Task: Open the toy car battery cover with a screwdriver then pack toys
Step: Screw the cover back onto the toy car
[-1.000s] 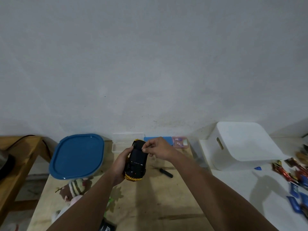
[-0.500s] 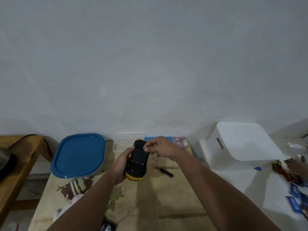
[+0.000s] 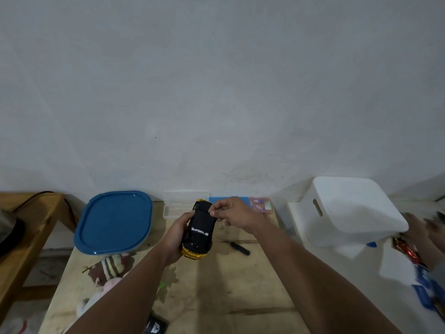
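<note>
Your left hand [image 3: 177,235] grips the toy car [image 3: 199,231], fingers curled round its left side, and holds it underside up above the wooden table [image 3: 216,292]; the black chassis faces you and the gold bumper sits at the near end. That grip is unchanged from a second ago. Your right hand [image 3: 234,212] has its fingertips [image 3: 213,211] pinched against the far part of the chassis, at the right edge; whether they hold a small part there cannot be told. Compared with the earlier frames, those fingertips sit a little farther toward you along the underside, and the car is tilted slightly more.

The black-handled screwdriver [image 3: 239,248] lies on the table to the right of your left fingers and nearer you than your right fingers, untouched, where it lay before. A blue-lidded container [image 3: 114,221] stands left of your left fingers, with a striped plush toy [image 3: 109,268] just in front of it. A clear plastic case [image 3: 178,206] lies beyond the car, against the wall.

An upturned white bin [image 3: 349,210] sits well right of your right fingers. Another person's hand [image 3: 427,231], newly in view half a second ago, now reaches farther in at the right edge, over some packets [image 3: 407,249].
</note>
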